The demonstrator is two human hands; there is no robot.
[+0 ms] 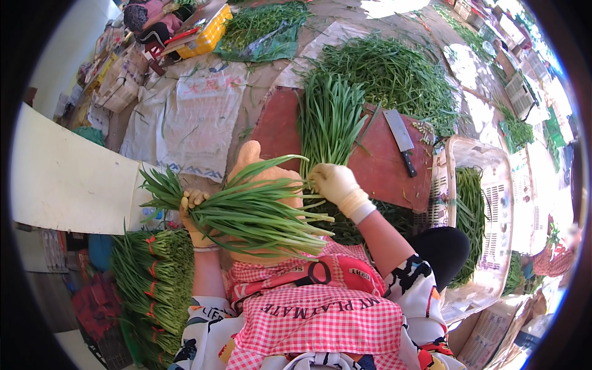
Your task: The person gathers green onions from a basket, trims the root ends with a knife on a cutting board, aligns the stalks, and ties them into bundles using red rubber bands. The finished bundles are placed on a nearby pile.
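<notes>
My left hand (pixel 196 217), in a pale glove, grips a loose bunch of green garlic chives (pixel 249 212) near its leafy end, with the pale stem ends pointing right. My gloved right hand (pixel 334 185) is closed at the stem ends of a pile of chives (pixel 330 120) lying on a red board (pixel 374 166); its fingertips pinch some stems, partly hidden. A cleaver (pixel 400 138) with a black handle lies on the board, right of that pile. Beneath the held bunch is an orange plush cloth (pixel 249 155) over my lap.
Tied chive bundles (pixel 157 286) with red bands are stacked at lower left, below a cream panel (pixel 74 175). A white plastic crate (pixel 504 231) holding chives stands at right. Behind the board lies a heap of loose greens (pixel 393 74). A woven sack (pixel 189 115) lies at left; a person (pixel 152 23) sits beyond.
</notes>
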